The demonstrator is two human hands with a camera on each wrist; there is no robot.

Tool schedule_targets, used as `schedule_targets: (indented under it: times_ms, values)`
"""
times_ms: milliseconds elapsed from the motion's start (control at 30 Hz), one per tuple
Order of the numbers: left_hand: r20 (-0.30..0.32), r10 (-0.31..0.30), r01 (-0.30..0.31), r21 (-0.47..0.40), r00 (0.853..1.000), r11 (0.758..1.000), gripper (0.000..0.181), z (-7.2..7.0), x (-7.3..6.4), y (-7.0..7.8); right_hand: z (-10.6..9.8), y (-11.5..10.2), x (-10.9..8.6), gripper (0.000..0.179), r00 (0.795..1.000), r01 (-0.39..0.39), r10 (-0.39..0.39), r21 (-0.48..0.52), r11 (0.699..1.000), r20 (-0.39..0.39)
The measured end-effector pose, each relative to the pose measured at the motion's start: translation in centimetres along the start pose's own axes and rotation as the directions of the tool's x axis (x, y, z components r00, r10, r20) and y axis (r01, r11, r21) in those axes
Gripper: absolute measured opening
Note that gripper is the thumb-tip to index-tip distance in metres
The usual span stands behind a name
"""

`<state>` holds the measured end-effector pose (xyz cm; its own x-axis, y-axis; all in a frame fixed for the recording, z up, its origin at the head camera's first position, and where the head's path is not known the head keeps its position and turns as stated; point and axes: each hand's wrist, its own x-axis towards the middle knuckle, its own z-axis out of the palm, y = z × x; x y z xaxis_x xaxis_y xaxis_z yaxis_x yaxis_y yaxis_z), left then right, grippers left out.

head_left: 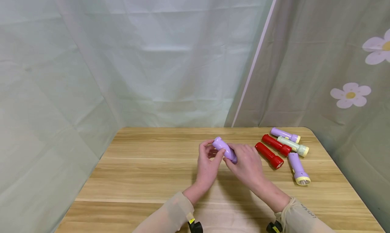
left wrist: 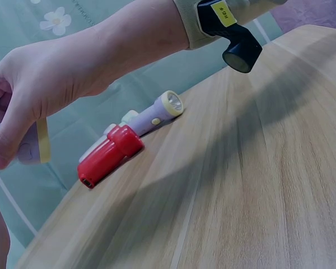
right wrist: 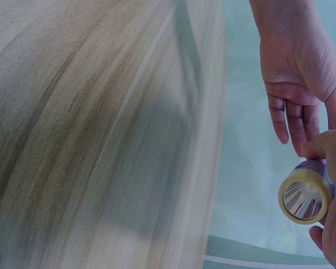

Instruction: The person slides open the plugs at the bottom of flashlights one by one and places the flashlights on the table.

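Note:
Above the middle of the table, both hands hold a purple flashlight [head_left: 223, 148], tilted with its tail up and to the left. My left hand [head_left: 208, 167] pinches it near the tail between thumb and index finger; the other fingers lie loosely behind. Around the head end curls my right hand [head_left: 248, 163], which covers that end in the head view. The yellow rim and reflector [right wrist: 304, 202] show in the right wrist view, facing that camera, with no visible glow. In the left wrist view, the right thumb [left wrist: 11, 134] lies along the purple body.
On the table's right side lie two red flashlights [head_left: 269, 155], a pale green flashlight [head_left: 294, 146], a purple flashlight [head_left: 285, 134] at the back and another purple flashlight [head_left: 298, 168] nearer. Fabric curtains [head_left: 182, 73] surround the wooden table [head_left: 137, 178].

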<state>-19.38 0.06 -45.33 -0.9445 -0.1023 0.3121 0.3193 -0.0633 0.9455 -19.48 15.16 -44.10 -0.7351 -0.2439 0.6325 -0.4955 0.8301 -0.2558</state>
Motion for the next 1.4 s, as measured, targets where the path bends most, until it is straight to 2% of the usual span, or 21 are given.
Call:
schedule_targets:
  times_ms: [200, 233, 400, 533, 867, 1167, 1400]
  values:
    - [0.014, 0.050, -0.050, 0.005, 0.999, 0.999, 0.044, -0.3, 0.2, -1.4, -0.1, 0.1, -0.1, 0.045, 0.999, 0.031, -0.031, -0.008, 0.999, -0.021]
    - [0.013, 0.052, -0.052, 0.005, 0.999, 0.999, 0.043, -0.3, 0.1, -1.0, -0.1, 0.1, -0.1, 0.045, 0.999, 0.035, -0.035, -0.009, 0.999, -0.022]
    - [-0.002, 0.047, -0.047, 0.006, 0.999, 0.999, 0.044, -0.1, 0.0, -0.8, -0.2, 0.0, -0.1, 0.045, 0.999, 0.049, -0.049, -0.014, 0.999, -0.019]
    - [0.002, 0.073, -0.073, -0.013, 0.997, 0.997, 0.045, -0.2, 0.0, -1.5, -0.2, 0.0, -0.1, 0.044, 0.998, 0.060, -0.060, -0.016, 0.998, -0.023]
    - [0.031, 0.092, -0.091, -0.034, 0.995, 0.995, 0.042, -0.4, 0.0, -1.7, -0.2, 0.0, -0.2, 0.045, 0.995, 0.093, -0.094, -0.030, 0.995, -0.042]
    - [0.025, 0.075, -0.073, -0.062, 0.997, 0.995, 0.040, -0.3, -0.1, -1.4, -0.2, 0.2, -0.2, 0.044, 0.991, 0.119, -0.121, -0.033, 0.992, -0.059]
    - [0.039, 0.078, -0.076, -0.049, 0.996, 0.996, 0.041, -0.5, -0.3, -1.5, -0.3, 0.1, -0.6, 0.044, 0.990, 0.128, -0.129, -0.021, 0.991, -0.052]
